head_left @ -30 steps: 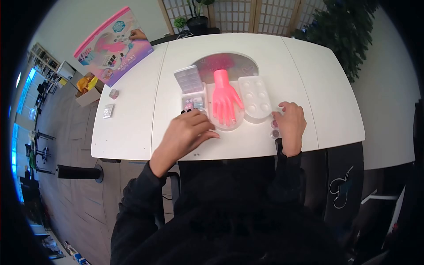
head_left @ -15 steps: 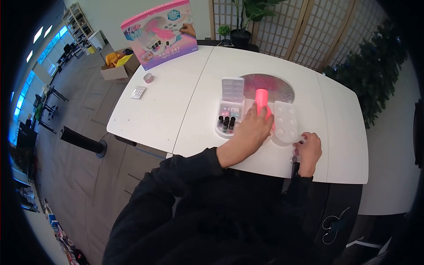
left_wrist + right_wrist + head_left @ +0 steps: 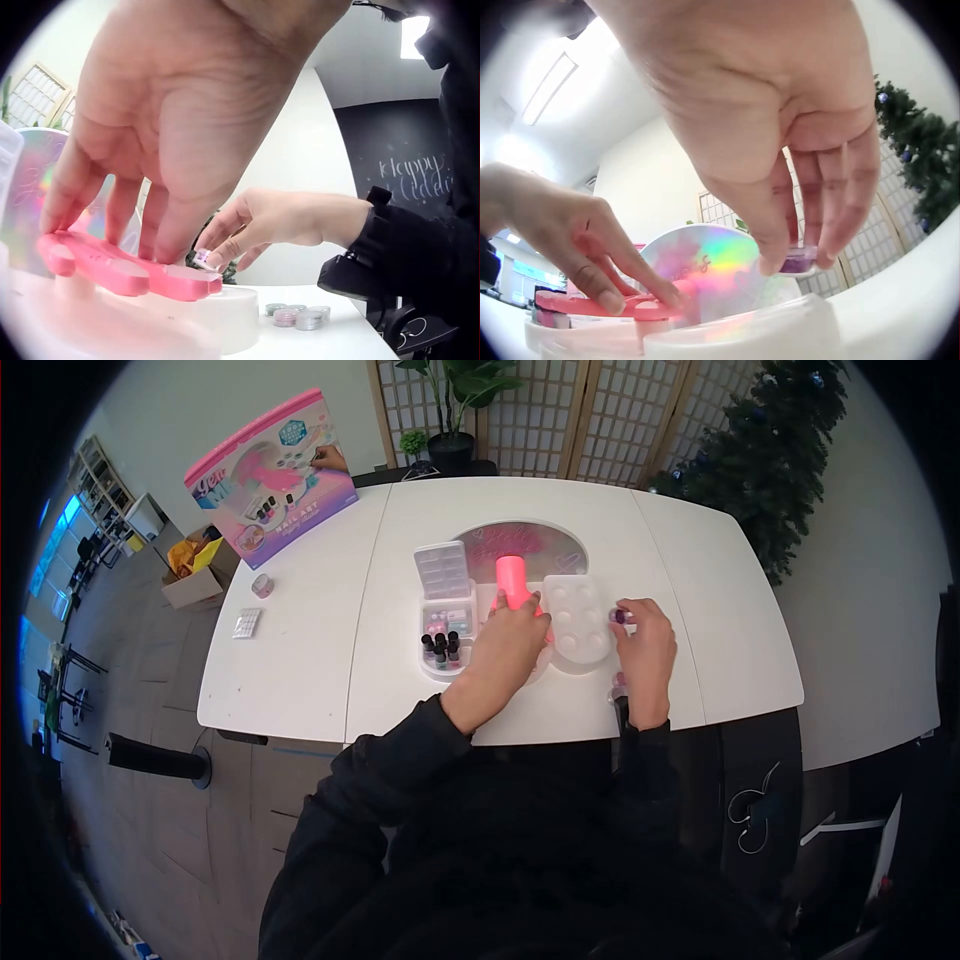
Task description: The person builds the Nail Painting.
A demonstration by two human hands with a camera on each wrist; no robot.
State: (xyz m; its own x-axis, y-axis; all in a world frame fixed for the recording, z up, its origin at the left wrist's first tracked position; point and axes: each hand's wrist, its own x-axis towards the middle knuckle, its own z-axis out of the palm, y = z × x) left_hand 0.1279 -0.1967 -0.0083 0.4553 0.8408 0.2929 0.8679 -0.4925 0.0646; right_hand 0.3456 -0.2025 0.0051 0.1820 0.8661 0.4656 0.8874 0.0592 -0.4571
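Note:
A pink plastic model hand point(image 3: 511, 572) lies palm-down on the white nail-art stand. My left hand point(image 3: 503, 647) is over it, fingertips resting on its back in the left wrist view, and covers most of it in the head view. Between thumb and fingers, my right hand point(image 3: 648, 660) pinches a small clear jar of purple glitter point(image 3: 800, 260), right of the stand's white tray with round wells point(image 3: 578, 592). More little jars point(image 3: 300, 318) sit on the table below that hand. Several black-capped nail polish bottles point(image 3: 440, 648) stand left of my left hand.
A clear lidded compartment box point(image 3: 443, 570) stands open behind the bottles, and an iridescent mirror point(image 3: 550, 545) rises at the stand's back. Farther left are the product box point(image 3: 275, 485), a round container point(image 3: 262, 586) and a small white packet point(image 3: 247, 623) on the table point(image 3: 290, 690).
My left hand has moved from beside the polish bottles onto the pink model hand. My right hand has taken a jar from the table and moved away from the other jars.

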